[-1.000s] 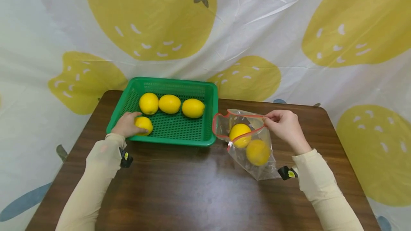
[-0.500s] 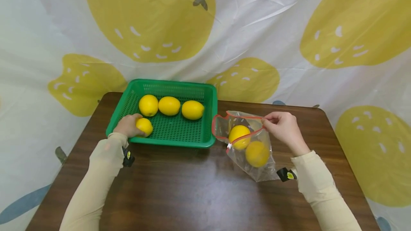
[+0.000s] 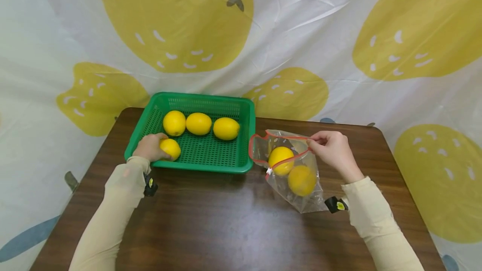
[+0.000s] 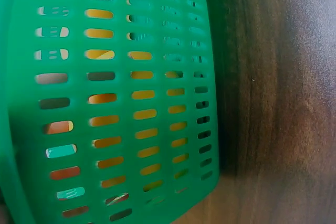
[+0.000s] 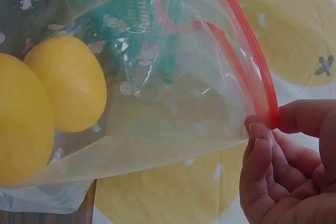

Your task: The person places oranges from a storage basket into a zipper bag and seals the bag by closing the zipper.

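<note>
the left hand (image 3: 149, 147) is holding one yellow lemon (image 3: 171, 149), with the thumb on its near side and the fingers on its far side. this lemon is in the near left corner of the green basket (image 3: 205, 166); whether it touches the floor of the basket, i cannot tell. behind it, along the far side of the basket, three more lemons lie in a row: the left lemon (image 3: 174, 123) and the middle lemon (image 3: 198, 123) are touching, and the right lemon (image 3: 226, 129) is just beside the middle one. in the left wrist view, the slotted wall of the basket covers most of the hand, and yellow is seen through the slots.

the right hand (image 3: 333, 149) pinches the red edge (image 5: 245, 27) of a transparent bag (image 3: 284, 181) between thumb and fingers. the bag is near the right side of the basket, and small coloured pictures are printed on it. inside are two lemons close together, the upper one (image 3: 281, 160) and the lower one (image 3: 302, 180). a white slider (image 3: 269, 170) sits on the red edge.

the tabletop (image 3: 226, 221) is dark brown wood. behind it hangs a white cloth (image 3: 301, 20) with big yellow fruits printed on it.
</note>
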The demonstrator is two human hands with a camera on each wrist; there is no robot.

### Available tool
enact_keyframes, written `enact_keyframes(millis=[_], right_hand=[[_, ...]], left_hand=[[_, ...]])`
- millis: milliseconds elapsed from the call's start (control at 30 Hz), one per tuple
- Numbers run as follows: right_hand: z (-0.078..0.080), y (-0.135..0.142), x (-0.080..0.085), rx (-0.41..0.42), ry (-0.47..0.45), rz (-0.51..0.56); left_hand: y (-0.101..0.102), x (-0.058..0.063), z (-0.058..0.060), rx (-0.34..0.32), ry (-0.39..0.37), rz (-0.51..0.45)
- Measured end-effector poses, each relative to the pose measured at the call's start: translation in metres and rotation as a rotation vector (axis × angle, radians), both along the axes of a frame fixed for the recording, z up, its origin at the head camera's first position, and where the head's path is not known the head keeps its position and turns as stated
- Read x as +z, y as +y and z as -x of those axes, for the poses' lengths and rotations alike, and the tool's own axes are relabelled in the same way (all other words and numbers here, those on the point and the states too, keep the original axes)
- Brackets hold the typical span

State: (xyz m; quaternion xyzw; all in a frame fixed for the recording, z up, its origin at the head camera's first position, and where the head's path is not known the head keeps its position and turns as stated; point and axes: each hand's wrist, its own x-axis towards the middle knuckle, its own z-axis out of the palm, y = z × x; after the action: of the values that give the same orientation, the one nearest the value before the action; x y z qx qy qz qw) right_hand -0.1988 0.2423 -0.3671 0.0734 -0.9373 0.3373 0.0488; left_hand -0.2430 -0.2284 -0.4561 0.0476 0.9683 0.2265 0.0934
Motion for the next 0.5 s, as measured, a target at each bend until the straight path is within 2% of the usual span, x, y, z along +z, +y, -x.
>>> enact_keyframes(millis=[500], right_hand=[[0.0003,0.0006,-0.0008,0.0,0.002,0.005]], left_hand=[[-0.0004,-0.0025,0.0017,-0.018,0.023,-0.001]])
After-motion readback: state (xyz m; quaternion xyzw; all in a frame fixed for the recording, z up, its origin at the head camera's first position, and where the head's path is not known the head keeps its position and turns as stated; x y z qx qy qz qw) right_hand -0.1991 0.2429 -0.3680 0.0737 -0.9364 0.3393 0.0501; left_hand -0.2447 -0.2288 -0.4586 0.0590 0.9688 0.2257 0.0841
